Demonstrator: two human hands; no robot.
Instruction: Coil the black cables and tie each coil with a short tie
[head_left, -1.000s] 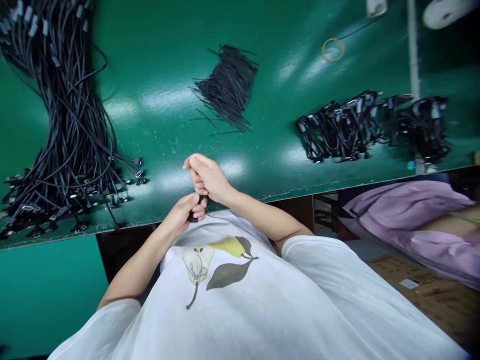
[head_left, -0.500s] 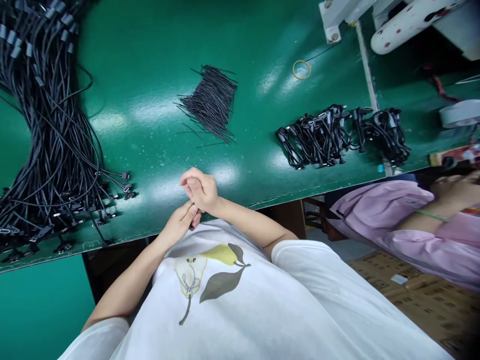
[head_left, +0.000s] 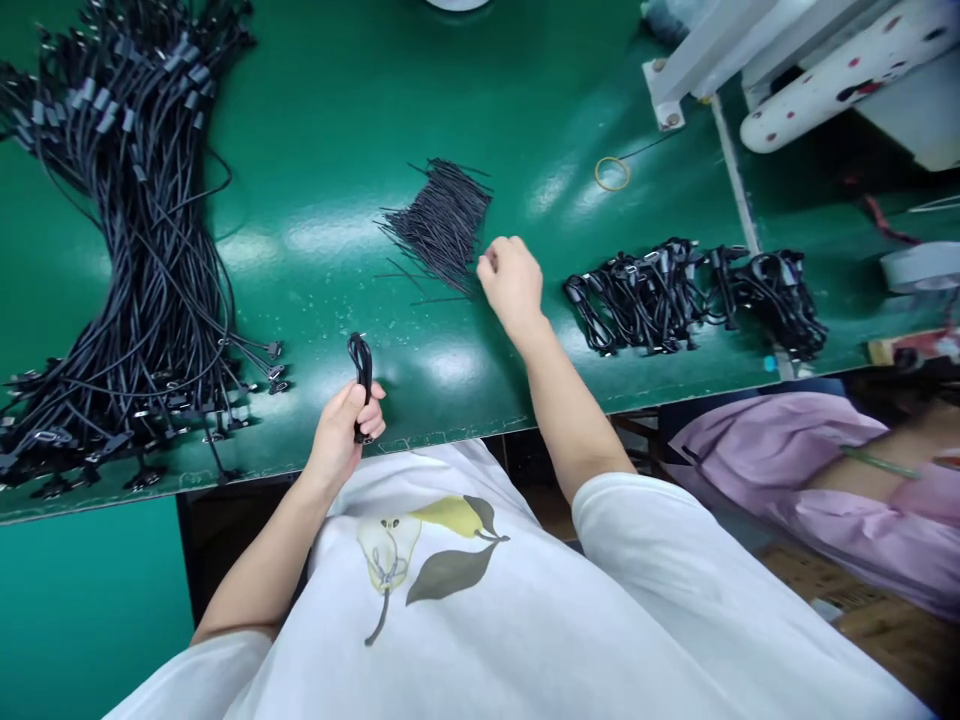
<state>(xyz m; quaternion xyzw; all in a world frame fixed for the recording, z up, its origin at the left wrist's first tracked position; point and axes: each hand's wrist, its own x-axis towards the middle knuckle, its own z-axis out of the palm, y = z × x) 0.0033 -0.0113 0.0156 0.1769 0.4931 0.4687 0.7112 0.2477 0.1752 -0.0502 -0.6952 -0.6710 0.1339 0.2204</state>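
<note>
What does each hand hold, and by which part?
The left hand grips a folded black cable by its lower end. The right hand reaches the pile of black ties; whether it grips one cannot be told.

The left hand (head_left: 341, 430) is curled into a grip near the chest, elbow bent. The right arm stretches forward, right hand (head_left: 512, 280) knuckles-up, fingertips apparently pinched together.

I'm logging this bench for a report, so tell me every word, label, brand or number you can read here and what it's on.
No readable text anywhere in this view.
White shirt: only a pear picture, no words.
Cardboard at lower right: any print is too blurred to read.
Coiled cable in the left hand, tie pile by the right hand: no markings visible.
</note>
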